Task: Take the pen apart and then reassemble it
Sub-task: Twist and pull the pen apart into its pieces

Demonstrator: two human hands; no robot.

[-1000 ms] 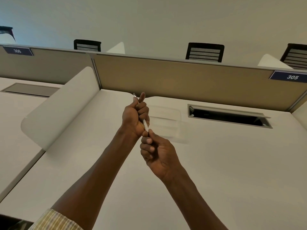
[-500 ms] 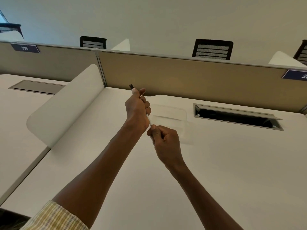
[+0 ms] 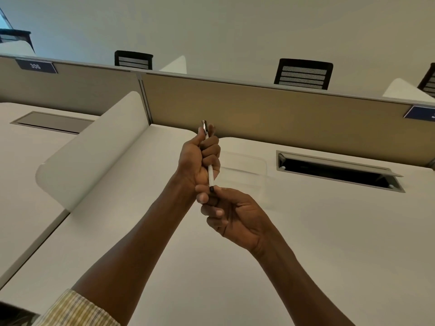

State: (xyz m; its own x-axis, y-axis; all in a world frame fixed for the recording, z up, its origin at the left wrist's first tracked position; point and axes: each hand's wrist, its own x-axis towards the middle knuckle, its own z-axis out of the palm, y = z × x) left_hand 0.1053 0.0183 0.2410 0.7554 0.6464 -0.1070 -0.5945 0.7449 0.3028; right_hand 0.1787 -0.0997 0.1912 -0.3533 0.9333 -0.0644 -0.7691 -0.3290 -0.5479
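A slim white pen (image 3: 211, 175) with a dark metal clip at its top end stands nearly upright above the desk (image 3: 329, 231). My left hand (image 3: 195, 163) is wrapped in a fist around the pen's upper barrel, with the clip poking out above the thumb. Just below it, my right hand (image 3: 233, 217) pinches the pen's dark lower tip between thumb and forefinger. Most of the barrel is hidden inside my left fist.
A clear plastic tray (image 3: 244, 170) lies on the desk just behind my hands. To the right is an open cable hatch (image 3: 339, 170). A curved white divider (image 3: 94, 147) stands at the left, and a tan partition (image 3: 282, 111) runs along the back edge.
My right hand has shifted its pinch on the pen's lower end and the dark tip now shows. The pen stands more upright, and the clip end sticks out further above my left fist.
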